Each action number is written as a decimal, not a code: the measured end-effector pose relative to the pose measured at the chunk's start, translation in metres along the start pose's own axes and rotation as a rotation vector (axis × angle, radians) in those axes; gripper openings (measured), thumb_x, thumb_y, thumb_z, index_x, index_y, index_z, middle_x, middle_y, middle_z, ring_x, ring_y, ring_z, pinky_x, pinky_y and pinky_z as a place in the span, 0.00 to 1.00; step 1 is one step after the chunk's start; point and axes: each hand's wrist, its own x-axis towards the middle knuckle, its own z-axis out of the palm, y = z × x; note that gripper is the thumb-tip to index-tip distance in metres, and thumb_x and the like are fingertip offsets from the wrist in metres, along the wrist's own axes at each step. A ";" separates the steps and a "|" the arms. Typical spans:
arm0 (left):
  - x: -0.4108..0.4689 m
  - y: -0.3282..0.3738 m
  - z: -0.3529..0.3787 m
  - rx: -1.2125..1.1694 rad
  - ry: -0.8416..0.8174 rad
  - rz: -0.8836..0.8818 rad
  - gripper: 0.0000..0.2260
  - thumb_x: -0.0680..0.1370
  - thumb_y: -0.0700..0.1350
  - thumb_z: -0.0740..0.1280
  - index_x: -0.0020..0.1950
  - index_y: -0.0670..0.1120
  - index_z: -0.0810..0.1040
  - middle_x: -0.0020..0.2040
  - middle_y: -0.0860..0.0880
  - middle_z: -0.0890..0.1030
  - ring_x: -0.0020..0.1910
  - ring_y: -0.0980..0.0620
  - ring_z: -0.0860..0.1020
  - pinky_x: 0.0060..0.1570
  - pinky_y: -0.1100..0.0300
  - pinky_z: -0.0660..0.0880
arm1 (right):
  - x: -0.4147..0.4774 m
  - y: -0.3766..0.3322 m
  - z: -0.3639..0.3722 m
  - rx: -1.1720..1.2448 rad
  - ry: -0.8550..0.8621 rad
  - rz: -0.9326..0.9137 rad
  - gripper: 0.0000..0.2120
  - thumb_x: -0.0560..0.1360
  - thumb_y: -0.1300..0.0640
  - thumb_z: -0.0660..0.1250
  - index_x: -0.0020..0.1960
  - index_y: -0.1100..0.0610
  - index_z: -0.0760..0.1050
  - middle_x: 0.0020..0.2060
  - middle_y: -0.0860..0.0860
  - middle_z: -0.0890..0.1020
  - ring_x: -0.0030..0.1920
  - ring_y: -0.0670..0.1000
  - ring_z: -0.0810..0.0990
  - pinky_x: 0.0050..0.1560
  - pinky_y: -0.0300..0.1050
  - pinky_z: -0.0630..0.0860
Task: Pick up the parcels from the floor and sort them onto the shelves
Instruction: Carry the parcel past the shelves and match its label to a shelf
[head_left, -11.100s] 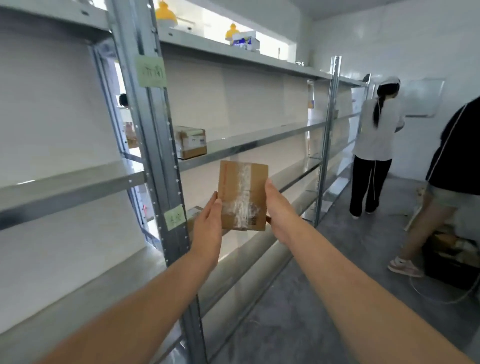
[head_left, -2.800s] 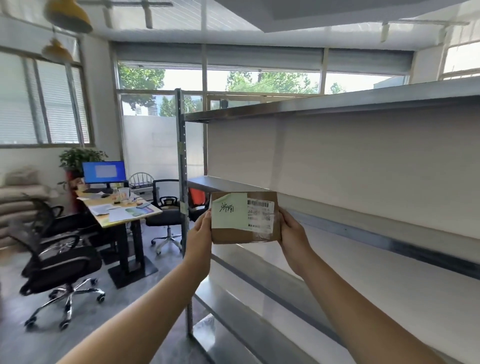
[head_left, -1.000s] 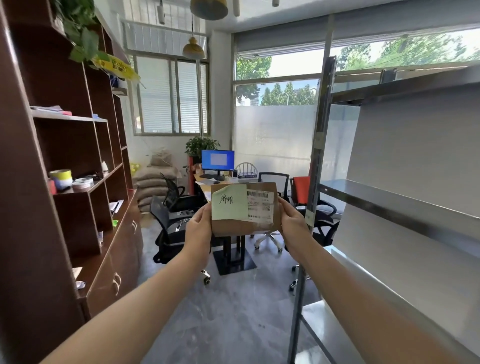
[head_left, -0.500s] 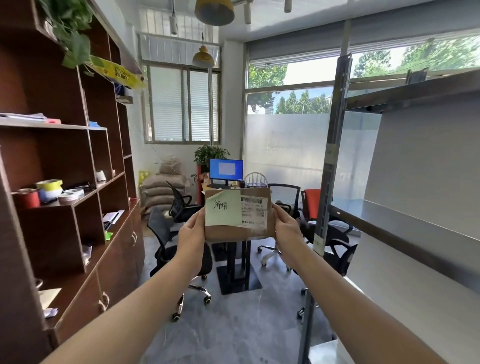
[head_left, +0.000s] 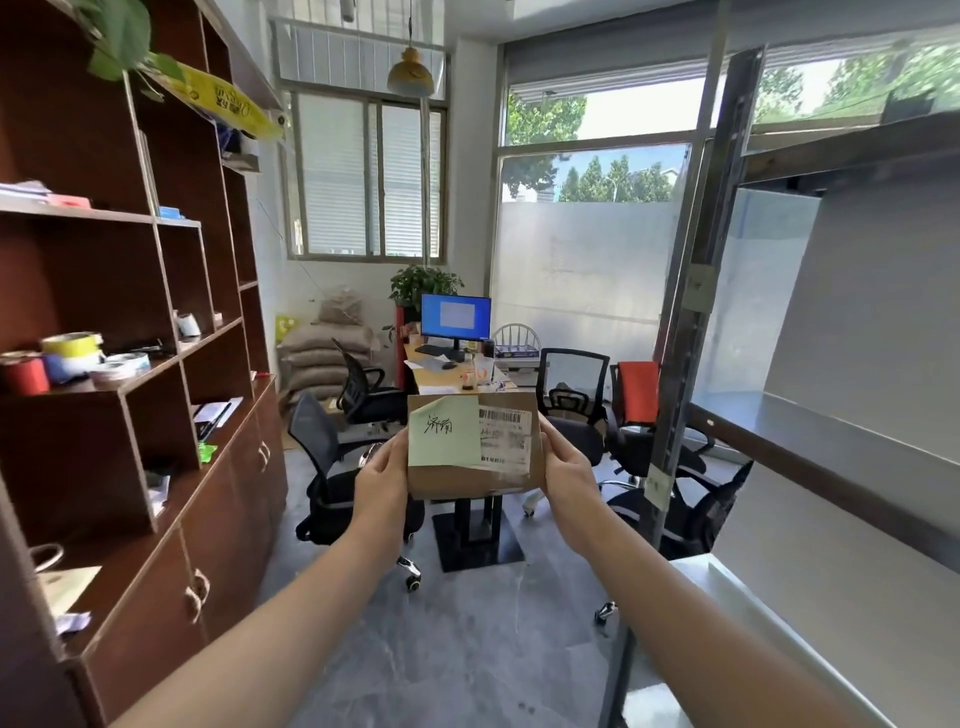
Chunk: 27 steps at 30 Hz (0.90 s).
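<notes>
Flat cardboard parcel, pinched at its side edges by left hand and right hand; appears light, stiff, easily gripped edgewise.

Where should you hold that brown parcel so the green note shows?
By its two side edges, one hand from each side, as the left hand and right hand do now. The parcel is thin and upright, so that leaves the green note uncovered.
</notes>
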 end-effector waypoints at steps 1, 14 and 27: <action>0.005 -0.001 -0.001 -0.011 -0.003 0.000 0.07 0.82 0.53 0.66 0.54 0.55 0.84 0.53 0.45 0.86 0.58 0.40 0.82 0.63 0.36 0.76 | 0.004 0.001 0.003 0.001 0.011 0.000 0.16 0.85 0.62 0.56 0.67 0.53 0.77 0.56 0.55 0.84 0.52 0.52 0.83 0.37 0.35 0.82; 0.123 0.028 -0.031 -0.021 -0.102 0.024 0.18 0.82 0.55 0.64 0.68 0.48 0.80 0.58 0.47 0.85 0.62 0.44 0.81 0.66 0.44 0.75 | 0.083 -0.001 0.081 -0.030 0.093 -0.084 0.17 0.84 0.62 0.56 0.61 0.47 0.80 0.57 0.53 0.84 0.55 0.52 0.84 0.45 0.40 0.83; 0.225 0.015 -0.030 -0.027 -0.241 -0.046 0.10 0.82 0.55 0.66 0.56 0.53 0.83 0.55 0.47 0.86 0.59 0.45 0.82 0.66 0.45 0.76 | 0.148 0.022 0.110 -0.028 0.231 -0.095 0.16 0.85 0.59 0.56 0.67 0.51 0.77 0.55 0.54 0.85 0.55 0.53 0.84 0.45 0.39 0.83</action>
